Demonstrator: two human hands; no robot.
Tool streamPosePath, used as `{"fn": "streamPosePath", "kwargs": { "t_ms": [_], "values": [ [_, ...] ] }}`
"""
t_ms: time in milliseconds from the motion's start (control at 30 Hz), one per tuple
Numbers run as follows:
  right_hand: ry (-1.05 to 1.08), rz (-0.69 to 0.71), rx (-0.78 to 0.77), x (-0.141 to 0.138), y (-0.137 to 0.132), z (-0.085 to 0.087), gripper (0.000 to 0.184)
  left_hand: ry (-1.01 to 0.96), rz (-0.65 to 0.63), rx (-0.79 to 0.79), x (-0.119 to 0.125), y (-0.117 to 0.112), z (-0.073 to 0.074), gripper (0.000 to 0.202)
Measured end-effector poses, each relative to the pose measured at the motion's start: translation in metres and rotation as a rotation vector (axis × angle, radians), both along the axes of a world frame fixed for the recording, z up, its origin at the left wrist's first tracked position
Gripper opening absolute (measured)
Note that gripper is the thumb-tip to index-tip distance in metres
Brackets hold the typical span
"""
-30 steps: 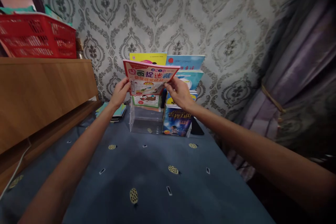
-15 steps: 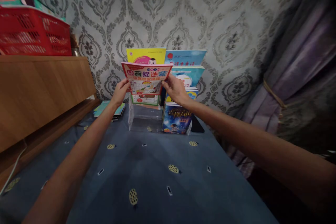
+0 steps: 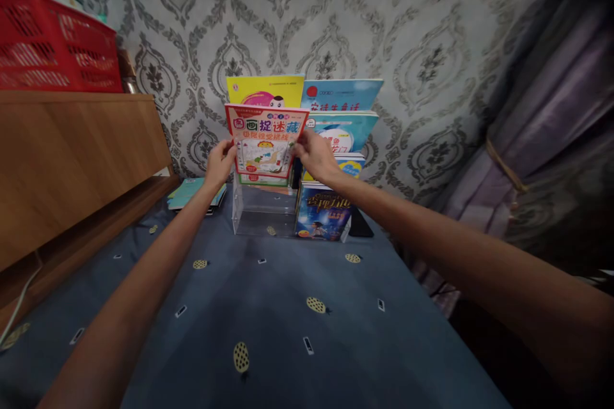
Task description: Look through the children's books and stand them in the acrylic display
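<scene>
Between my two hands a red-bordered picture book point(image 3: 265, 140) stands nearly upright at the left half of a clear acrylic book rack point(image 3: 263, 223). My left hand point(image 3: 221, 158) pinches its left edge, and my right hand point(image 3: 314, 154) grips its right edge. Just behind it a yellow book point(image 3: 263, 86) rises higher, and a green-edged book point(image 3: 259, 179) peeks out below. The rack's right half holds blue books point(image 3: 343, 94), a teal book point(image 3: 355, 128) and, in front, a dark blue book point(image 3: 321, 214).
Left of the rack lies a small stack of thin books point(image 3: 189, 193) on the blue patterned cloth point(image 3: 268, 307). A wooden cabinet point(image 3: 81, 166) bearing a red basket point(image 3: 57, 45) stands at left. A curtain point(image 3: 518, 121) hangs at right; a black flat object point(image 3: 359, 223) lies beside the rack.
The picture book has tipped back to a more upright pose and sits slightly lower against the books behind it. Both hands keep their hold. The view has shifted a little.
</scene>
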State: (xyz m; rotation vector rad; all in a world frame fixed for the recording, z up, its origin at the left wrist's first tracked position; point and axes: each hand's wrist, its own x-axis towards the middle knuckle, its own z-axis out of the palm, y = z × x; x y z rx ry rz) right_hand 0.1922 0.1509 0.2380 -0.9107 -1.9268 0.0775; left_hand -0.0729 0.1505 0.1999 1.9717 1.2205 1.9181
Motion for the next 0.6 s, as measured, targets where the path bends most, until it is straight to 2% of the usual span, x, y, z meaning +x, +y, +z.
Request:
{"fn": "streamPosePath", "kwargs": {
  "t_ms": [100, 300, 467, 600],
  "values": [
    [0.032, -0.024, 0.048, -0.002, 0.001, 0.0, 0.035, 0.085, 0.128, 0.016, 0.0, 0.001, 0.001, 0.02],
    [0.039, -0.019, 0.087, -0.003, 0.002, -0.001, 0.036, 0.122, 0.215, 0.03, 0.004, 0.005, 0.003, 0.022],
    [0.098, -0.022, 0.077, -0.002, 0.003, 0.003, 0.036, 0.127, 0.2, -0.014, 0.003, 0.011, 0.008, 0.018],
    [0.142, 0.011, 0.109, -0.004, 0.004, 0.006, 0.034, 0.107, 0.119, -0.071, 0.0, 0.015, 0.004, 0.014]
  ]
}}
